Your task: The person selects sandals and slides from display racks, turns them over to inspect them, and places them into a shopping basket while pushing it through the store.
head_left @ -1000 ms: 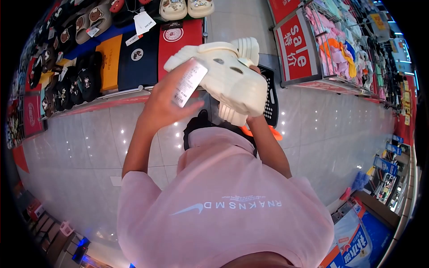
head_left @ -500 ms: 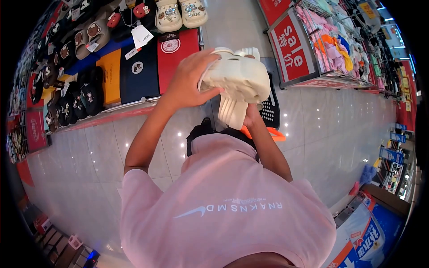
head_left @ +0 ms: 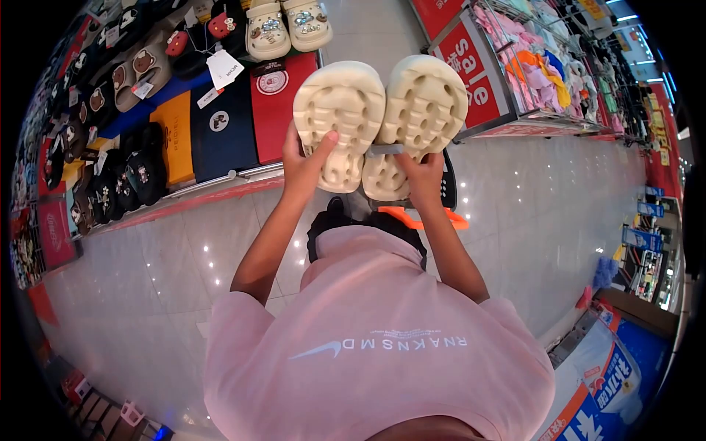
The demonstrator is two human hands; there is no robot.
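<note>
A pair of cream clogs is held up in front of me, soles turned toward my view and showing rows of round hollows. My left hand (head_left: 309, 169) grips the left clog (head_left: 342, 99) by its narrow lower part, thumb across the sole. The right clog (head_left: 426, 95) is in my right hand (head_left: 425, 180), gripped low at its outer side. A small greyish strip (head_left: 386, 149) lies near my right thumb, between the two clogs. The clogs' inner edges meet or overlap, and their uppers are hidden behind the soles.
To the left stands a display table with shoe boxes (head_left: 224, 143), black slippers (head_left: 143, 165) and decorated cream clogs (head_left: 268, 33). A clothes bin with a red sale sign (head_left: 471, 73) is at right. A black basket with an orange handle (head_left: 456, 219) is on the floor behind my right hand.
The clogs were bunched together and seen partly side-on; now they are side by side with both soles facing me. My right hand has come up into plain view.
</note>
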